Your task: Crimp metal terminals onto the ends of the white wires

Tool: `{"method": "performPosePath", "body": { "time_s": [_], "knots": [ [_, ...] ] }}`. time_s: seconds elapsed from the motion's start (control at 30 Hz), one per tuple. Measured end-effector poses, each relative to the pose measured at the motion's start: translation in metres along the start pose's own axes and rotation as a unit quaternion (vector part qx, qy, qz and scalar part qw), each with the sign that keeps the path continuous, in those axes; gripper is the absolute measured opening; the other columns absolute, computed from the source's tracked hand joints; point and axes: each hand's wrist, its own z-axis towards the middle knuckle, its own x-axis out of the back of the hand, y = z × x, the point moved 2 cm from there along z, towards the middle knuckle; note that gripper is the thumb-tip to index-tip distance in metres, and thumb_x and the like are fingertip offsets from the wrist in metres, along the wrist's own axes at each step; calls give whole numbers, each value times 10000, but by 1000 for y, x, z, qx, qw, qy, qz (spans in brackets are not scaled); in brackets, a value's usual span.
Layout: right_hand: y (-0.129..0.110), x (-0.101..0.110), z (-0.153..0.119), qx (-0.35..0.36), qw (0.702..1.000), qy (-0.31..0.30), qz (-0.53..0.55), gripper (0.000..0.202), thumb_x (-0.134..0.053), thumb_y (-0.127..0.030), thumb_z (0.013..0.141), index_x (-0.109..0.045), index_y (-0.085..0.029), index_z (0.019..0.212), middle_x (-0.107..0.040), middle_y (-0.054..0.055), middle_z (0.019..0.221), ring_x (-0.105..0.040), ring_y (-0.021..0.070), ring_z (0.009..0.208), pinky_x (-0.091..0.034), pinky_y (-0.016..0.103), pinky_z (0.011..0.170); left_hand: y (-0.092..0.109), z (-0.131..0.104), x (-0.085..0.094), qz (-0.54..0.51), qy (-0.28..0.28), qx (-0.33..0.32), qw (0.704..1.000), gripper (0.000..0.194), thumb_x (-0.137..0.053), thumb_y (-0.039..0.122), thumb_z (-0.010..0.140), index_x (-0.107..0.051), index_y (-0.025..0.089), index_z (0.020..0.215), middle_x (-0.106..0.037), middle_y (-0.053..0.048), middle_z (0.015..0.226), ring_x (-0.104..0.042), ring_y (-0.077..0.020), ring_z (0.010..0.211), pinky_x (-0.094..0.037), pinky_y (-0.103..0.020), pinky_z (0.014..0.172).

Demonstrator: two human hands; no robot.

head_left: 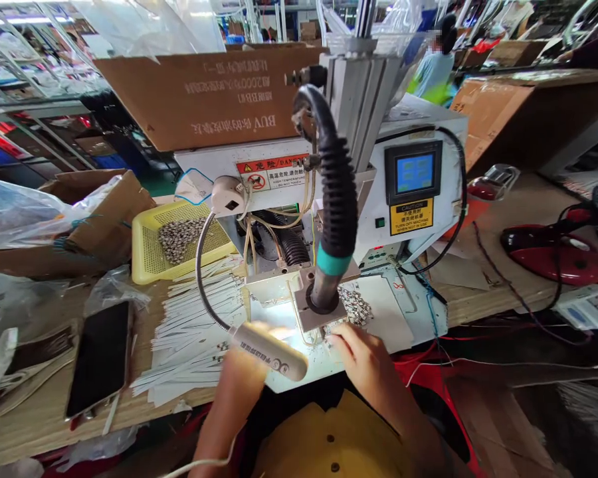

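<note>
My right hand [359, 352] reaches under the head of a white bench machine [369, 192], its thumb and forefinger closed near the nozzle. Whatever they pinch is too small to make out. Beside those fingers lies a heap of small metal pieces [356, 307] on the machine's white plate [389, 322]. My left hand [262, 332] is on the lit left side of the plate, mostly covered by the tubular work lamp [272, 352] and washed out by glare, so its grip is hidden. A black corrugated hose [339, 192] runs down to the metal block above both hands.
Many flat white strips [194, 325] lie left of the plate. Behind them stands a yellow basket [144, 265] holding small metal pieces. A phone [102, 358] rests on the wooden table. A touchscreen [413, 172] and a red lamp base [553, 255] are at right. Another person [433, 70] is farther back.
</note>
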Motion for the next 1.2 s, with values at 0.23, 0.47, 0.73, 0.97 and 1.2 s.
{"method": "performPosePath", "body": {
  "time_s": [0.23,0.47,0.73,0.97,1.2],
  "knots": [
    [69,37,4,69,966,176,-178,211,-421,-363,869,-541,-204,799,-629,111,762,-583,266,760,-461,400,718,-65,-46,54,125,59,64,988,197,-500,311,865,-682,270,926,-650,-50,844,-628,-235,813,-527,-387,729],
    [75,17,3,122,941,180,-257,256,-375,-355,896,-525,-200,757,-608,104,688,-549,260,664,-435,371,620,-68,-28,38,174,75,83,978,195,-496,273,883,-674,198,908,-638,-60,901,-607,-211,873,-512,-359,804],
    [50,33,-7,118,961,180,-174,267,-430,-379,899,-622,-194,887,-679,80,805,-624,203,659,-472,291,605,-82,3,33,182,61,58,980,181,-408,157,889,-576,188,830,-619,-58,829,-572,-211,810,-487,-350,746],
    [39,27,-9,-47,995,86,10,212,-530,-420,852,-622,-233,813,-650,8,616,-539,138,448,-449,241,491,-75,1,47,106,94,-1,990,199,-372,179,924,-569,191,952,-618,-39,847,-601,-150,795,-486,-260,701],
    [26,12,4,-37,994,22,105,213,-502,-366,861,-530,-202,728,-605,12,582,-515,123,474,-425,233,495,-55,5,34,162,72,-69,982,263,-424,156,853,-678,225,850,-651,-66,928,-600,-228,867,-488,-369,769]
  ]
}}
